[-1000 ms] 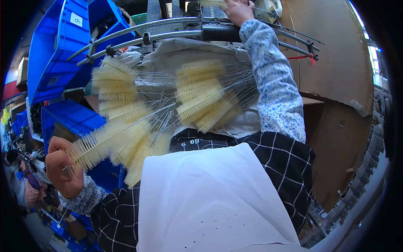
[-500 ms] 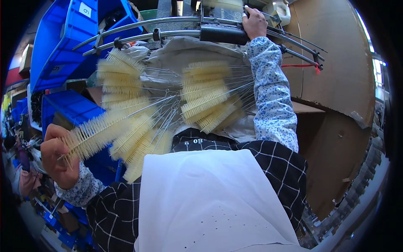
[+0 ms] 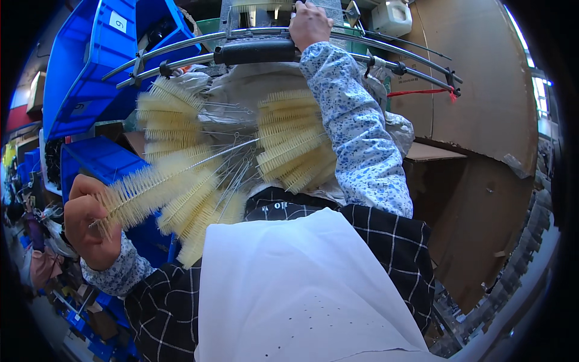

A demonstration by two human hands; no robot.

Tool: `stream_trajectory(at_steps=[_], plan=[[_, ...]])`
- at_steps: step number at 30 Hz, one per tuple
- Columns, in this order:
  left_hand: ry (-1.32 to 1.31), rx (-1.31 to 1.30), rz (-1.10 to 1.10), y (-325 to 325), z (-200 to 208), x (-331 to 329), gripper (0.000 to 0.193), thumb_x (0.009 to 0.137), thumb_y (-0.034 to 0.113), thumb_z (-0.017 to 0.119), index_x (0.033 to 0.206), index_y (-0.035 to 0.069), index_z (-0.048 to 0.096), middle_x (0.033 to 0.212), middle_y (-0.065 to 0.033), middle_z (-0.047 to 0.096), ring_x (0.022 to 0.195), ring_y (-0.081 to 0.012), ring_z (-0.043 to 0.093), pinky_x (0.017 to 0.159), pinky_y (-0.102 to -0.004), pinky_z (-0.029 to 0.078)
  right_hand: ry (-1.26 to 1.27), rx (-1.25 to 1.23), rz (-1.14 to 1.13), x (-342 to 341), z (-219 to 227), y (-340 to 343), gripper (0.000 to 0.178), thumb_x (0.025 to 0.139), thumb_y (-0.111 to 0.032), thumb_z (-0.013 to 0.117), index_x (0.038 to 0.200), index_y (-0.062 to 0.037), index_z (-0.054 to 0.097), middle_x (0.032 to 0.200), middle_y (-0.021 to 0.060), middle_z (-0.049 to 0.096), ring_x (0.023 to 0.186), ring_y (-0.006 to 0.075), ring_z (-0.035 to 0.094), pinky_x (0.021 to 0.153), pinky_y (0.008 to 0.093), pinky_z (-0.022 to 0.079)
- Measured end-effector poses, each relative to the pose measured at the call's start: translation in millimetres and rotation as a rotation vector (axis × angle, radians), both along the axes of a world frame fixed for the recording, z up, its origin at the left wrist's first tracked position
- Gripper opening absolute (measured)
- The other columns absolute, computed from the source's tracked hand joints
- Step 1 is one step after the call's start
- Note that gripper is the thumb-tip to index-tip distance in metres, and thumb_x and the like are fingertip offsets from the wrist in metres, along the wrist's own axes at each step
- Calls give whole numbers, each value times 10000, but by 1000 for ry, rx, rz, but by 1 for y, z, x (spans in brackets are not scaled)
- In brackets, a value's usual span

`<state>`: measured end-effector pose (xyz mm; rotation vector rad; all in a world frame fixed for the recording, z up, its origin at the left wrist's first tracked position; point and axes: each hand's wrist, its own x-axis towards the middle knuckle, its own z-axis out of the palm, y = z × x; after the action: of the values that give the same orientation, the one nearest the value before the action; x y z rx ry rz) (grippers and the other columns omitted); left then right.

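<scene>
My left hand (image 3: 89, 222) is closed on the bristled end of a cream bottle brush (image 3: 158, 184) with a twisted wire stem that reaches up to the right. A pile of the same brushes (image 3: 241, 151) lies in front of me on a grey cloth (image 3: 241, 84), bristle heads fanned left and right, wire stems crossing in the middle. My right hand (image 3: 309, 25) is stretched far forward at the top, fingers curled over a part of the machine (image 3: 265, 12) behind a curved metal rail (image 3: 181, 45) with a black grip (image 3: 256, 51).
Blue plastic bins (image 3: 90, 72) are stacked at the upper left, with another blue bin (image 3: 102, 160) below them. Brown cardboard sheets (image 3: 482, 120) stand at the right. A white apron (image 3: 301, 289) over a checked shirt fills the lower middle.
My left hand has lifted slightly with the brush. My right hand has shifted a little along the top of the machine. The view has tilted upward.
</scene>
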<state>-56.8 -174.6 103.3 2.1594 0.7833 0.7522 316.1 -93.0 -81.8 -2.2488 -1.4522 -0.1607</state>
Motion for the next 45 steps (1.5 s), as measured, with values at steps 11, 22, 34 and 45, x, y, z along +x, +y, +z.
stream_trajectory(at_steps=[11,22,34,45], plan=[[-14,-84,125,2,-12,-31,292,607,105,463,881,68,368,868,-115,362,738,-154,360,679,-268,327,-101,32,105,135,-33,-41,283,740,-242,513,967,-86,578,908,116,583,847,273,552,746,364,431],[-78,-291,-114,26,-35,21,274,665,44,478,922,34,387,851,-70,393,638,-73,405,548,-189,367,83,-295,191,173,19,-62,236,804,-186,428,1007,-202,547,903,128,581,827,283,549,729,355,418],[-194,-623,-204,11,-71,97,343,757,9,529,1055,26,361,975,-63,401,812,-131,531,699,-253,459,1076,-513,1033,-60,88,-123,325,838,-186,465,1135,-56,434,1032,102,503,955,194,497,818,294,423],[848,-548,-179,-49,-48,-5,494,675,106,612,1094,23,365,950,-144,467,652,-218,541,600,-305,442,-147,-20,112,55,20,-56,187,727,-193,504,893,-166,587,830,67,536,829,260,479,724,377,381]])
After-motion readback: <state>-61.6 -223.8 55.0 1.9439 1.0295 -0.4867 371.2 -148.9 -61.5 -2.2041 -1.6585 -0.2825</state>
